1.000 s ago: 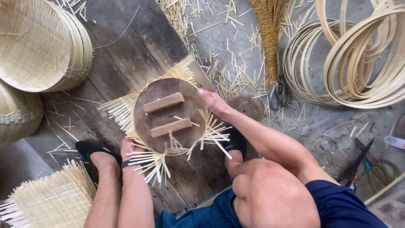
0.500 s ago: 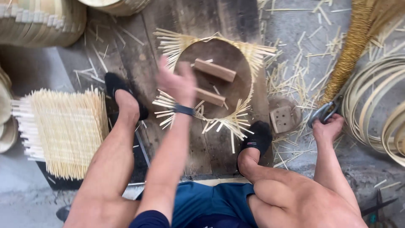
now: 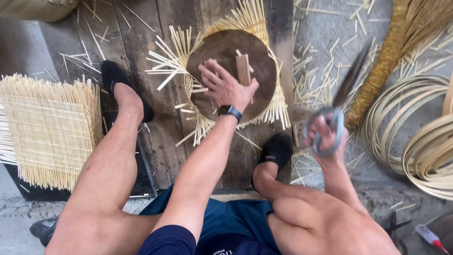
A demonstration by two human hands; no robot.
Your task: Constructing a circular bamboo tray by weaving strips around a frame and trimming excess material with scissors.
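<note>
Scissors with grey loop handles (image 3: 330,127) sit in the right hand (image 3: 325,137), whose fingers are curled shut through and around the loops; the dark blades run up and slightly right from the hand, blurred, so their long axis points away from the body and out over the littered concrete floor (image 3: 321,52). Left of them lies the round dark wooden disc (image 3: 226,52), set on a fan of pale bamboo strips (image 3: 174,52) that stick out from under its rim all around, on the dark plank floor (image 3: 141,38). The left hand (image 3: 224,87) is the nearer one: it rests flat on the disc, fingers spread apart and pressing down, with the thumb side just beside a small upright wooden cleat (image 3: 243,68) fixed to the disc's face. A black wristband (image 3: 230,111) shows on that wrist. The scissors are apart from the disc, off its right edge, near the strip ends there. Two feet in black slippers, one (image 3: 115,80) left of the disc and one (image 3: 276,148) below it, bracket the piece. A square woven bamboo mat (image 3: 47,127) lies well to the left, coils of split bamboo hoops (image 3: 420,132) to the right, and a straw broom (image 3: 387,56) beside the blades.
</note>
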